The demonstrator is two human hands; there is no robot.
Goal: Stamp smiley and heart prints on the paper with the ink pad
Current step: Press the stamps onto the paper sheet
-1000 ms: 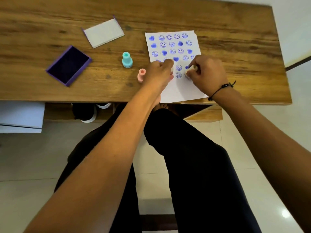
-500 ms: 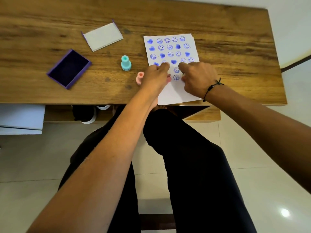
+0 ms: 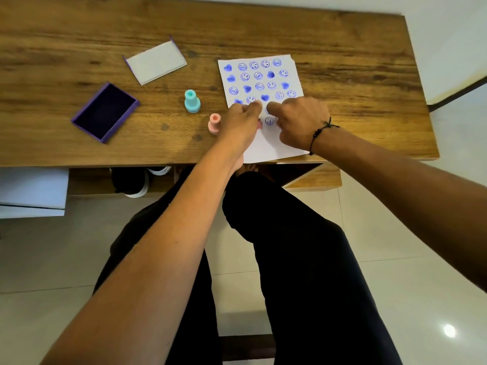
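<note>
1. You are seated at a wooden table, looking down over your dark-trousered legs at a white paper that serves here as the landmark.
2. The paper lies flat near the table's front edge, its near corner just overhanging that edge. Its far part carries rows of blue prints, smiley faces mixed with solid hearts; its near part is bare.
3. Your left hand rests on the paper's left edge, fingers curled and fingertips pressed down beside the lowest prints. A small reddish bit shows at its right side; you cannot tell from this view whether it grips anything.
4. Your right hand lies on the paper's right half, the index finger stretched toward the left hand and the other fingers folded under. Whether it holds a stamp is hidden. A black cord bracelet circles that wrist.
5. A pink stamp stands upright just left of the paper, close against your left hand.
6. A teal stamp stands upright left of the paper, a little farther out and farther from you than the pink one.
7. The ink pad, an open purple tray with a dark inked face, sits well to the left of the paper.
8. Its lid lies apart, left of the paper's far corner, pale side up.
</note>
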